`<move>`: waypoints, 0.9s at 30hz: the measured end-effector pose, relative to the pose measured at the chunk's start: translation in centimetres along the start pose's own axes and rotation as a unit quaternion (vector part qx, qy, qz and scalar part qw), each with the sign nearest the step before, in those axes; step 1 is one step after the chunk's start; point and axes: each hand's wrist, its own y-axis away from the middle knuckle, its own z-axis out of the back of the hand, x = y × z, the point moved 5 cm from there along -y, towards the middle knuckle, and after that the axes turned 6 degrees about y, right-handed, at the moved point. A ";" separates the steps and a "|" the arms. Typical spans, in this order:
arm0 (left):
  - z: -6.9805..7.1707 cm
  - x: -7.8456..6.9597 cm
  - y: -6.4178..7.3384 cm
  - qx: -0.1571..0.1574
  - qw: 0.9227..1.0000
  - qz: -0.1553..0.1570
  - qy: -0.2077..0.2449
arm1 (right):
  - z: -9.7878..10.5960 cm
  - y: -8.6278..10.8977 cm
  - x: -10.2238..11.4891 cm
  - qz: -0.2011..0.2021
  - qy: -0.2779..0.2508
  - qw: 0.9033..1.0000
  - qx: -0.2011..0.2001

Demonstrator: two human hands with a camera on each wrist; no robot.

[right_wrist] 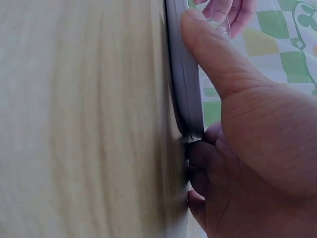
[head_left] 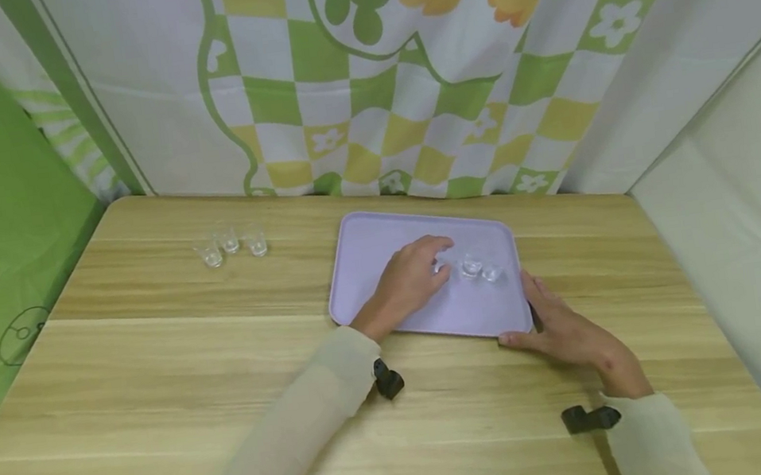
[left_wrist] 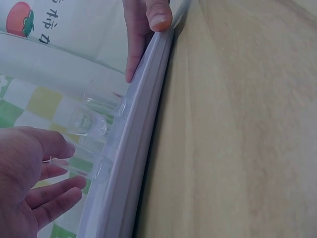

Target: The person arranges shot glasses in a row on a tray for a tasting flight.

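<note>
Toward the right of the table, a lavender tray [head_left: 408,226] carries a row of small clear glasses. My left hand [head_left: 412,273] reaches over it, thumb and index finger about the upper part of the leftmost glass [left_wrist: 94,166]; its base is at the tray surface. Two more glasses, a middle one [head_left: 471,266] and a right one [head_left: 491,274], stand just right of that hand. At the tray's near right corner, my right hand [head_left: 566,329] grips the edge, its thumb along the near rim and its fingers curled at the side and underneath.
Three more small glasses [head_left: 229,241] stand in a group at the far left of the wooden table [head_left: 154,380]. A checkered curtain [head_left: 362,95] hangs behind the far table edge. Green fabric is on the left, with a pale wall on the right.
</note>
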 end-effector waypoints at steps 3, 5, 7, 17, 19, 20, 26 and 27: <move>-0.1 -0.1 -0.3 -0.002 1.000 -0.007 -0.001 | 0.1 0.0 -0.1 0.000 0.002 1.000 -0.002; -0.2 -0.1 -0.4 -0.004 1.000 -0.010 -0.001 | 0.1 0.0 -0.1 0.000 0.003 1.000 -0.003; -0.3 -0.1 -0.5 -0.004 1.000 -0.009 -0.001 | 0.1 0.0 0.0 0.001 0.004 1.000 -0.003; -0.6 0.0 -0.7 0.007 1.000 0.005 0.001 | 0.1 0.0 0.1 -0.003 0.009 1.000 -0.002; -0.6 0.0 -0.8 0.007 1.000 0.005 0.000 | 0.2 0.1 0.2 -0.001 0.009 1.000 -0.003; -0.6 0.0 -0.8 0.007 1.000 0.005 0.000 | 0.2 0.1 0.3 -0.001 0.008 1.000 -0.003; -0.6 -0.1 -0.9 0.009 1.000 0.006 0.002 | 0.2 0.2 0.4 -0.004 0.004 1.000 -0.002; -0.6 -0.1 -0.9 0.009 1.000 0.006 0.003 | 0.2 0.2 0.4 -0.004 0.004 1.000 -0.002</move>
